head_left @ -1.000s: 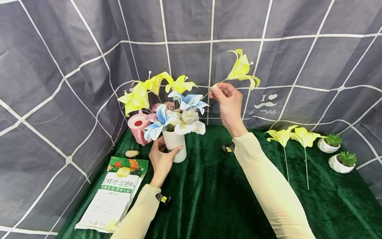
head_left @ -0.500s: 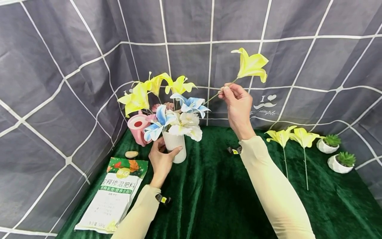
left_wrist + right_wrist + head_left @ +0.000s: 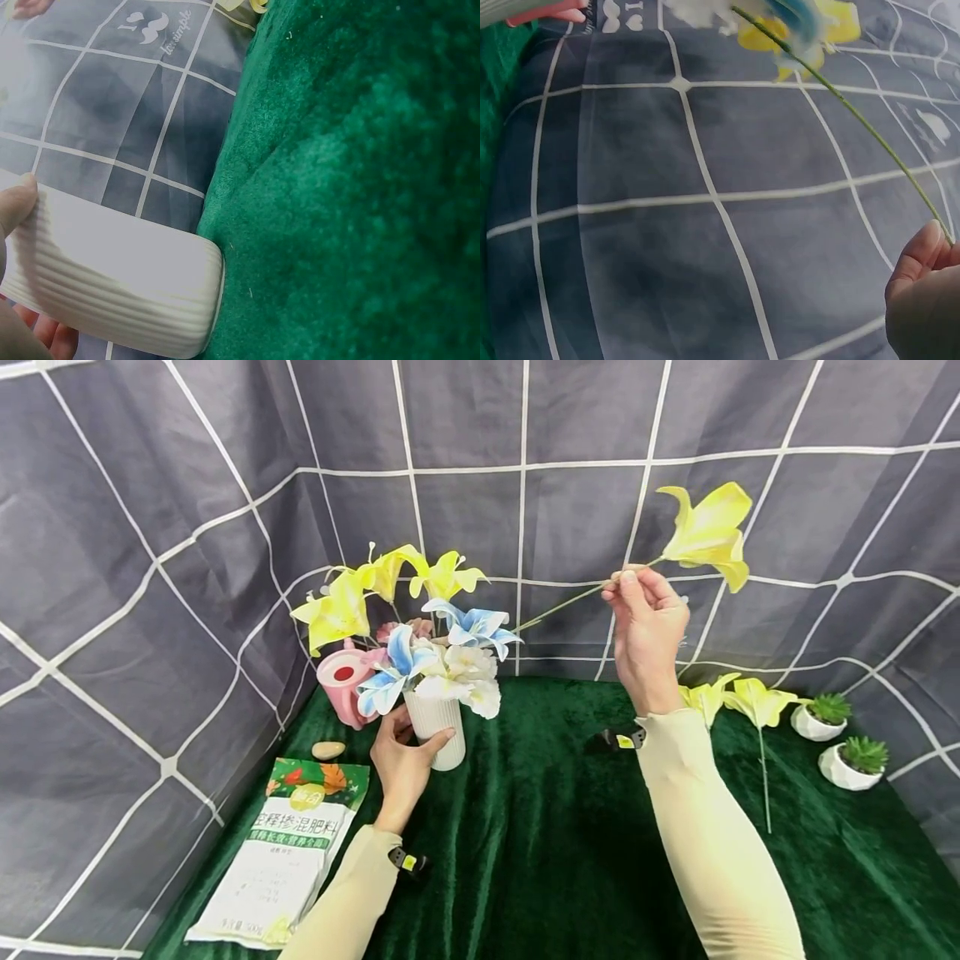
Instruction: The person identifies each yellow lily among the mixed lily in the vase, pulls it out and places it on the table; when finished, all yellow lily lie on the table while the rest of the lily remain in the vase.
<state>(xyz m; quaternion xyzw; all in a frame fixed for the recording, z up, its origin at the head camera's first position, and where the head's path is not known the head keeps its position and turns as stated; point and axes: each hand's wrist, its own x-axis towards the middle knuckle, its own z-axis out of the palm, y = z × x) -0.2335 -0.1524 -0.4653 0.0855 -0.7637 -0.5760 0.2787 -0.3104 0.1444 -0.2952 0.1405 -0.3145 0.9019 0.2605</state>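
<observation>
My left hand [image 3: 402,766] grips a white ribbed vase [image 3: 438,731] from its left side, thumb across the front; the vase stands upright on the cloth. In the left wrist view the vase's lower body [image 3: 135,277] shows close up. Yellow lilies [image 3: 337,610], blue lilies [image 3: 472,625], a white flower [image 3: 461,672] and some pink blossom stand in the vase. My right hand [image 3: 648,631] pinches the thin stem of a yellow lily [image 3: 708,535] up to the right. In the right wrist view its green stem [image 3: 855,109] runs toward the bouquet; in the head view the stem's lower end meets the blue lily.
A pink watering can [image 3: 345,681] stands behind the vase at left. Nearer are a pebble [image 3: 327,750] and a fertilizer bag [image 3: 277,852]. At right, two yellow lilies [image 3: 757,702] lie on the green cloth [image 3: 547,843] beside two potted succulents [image 3: 855,764]. A grid-patterned curtain [image 3: 577,410] surrounds everything.
My right hand has moved right, away from the vase, with the yellow lily, and its stem now lies flatter. The left hand has stayed on the vase.
</observation>
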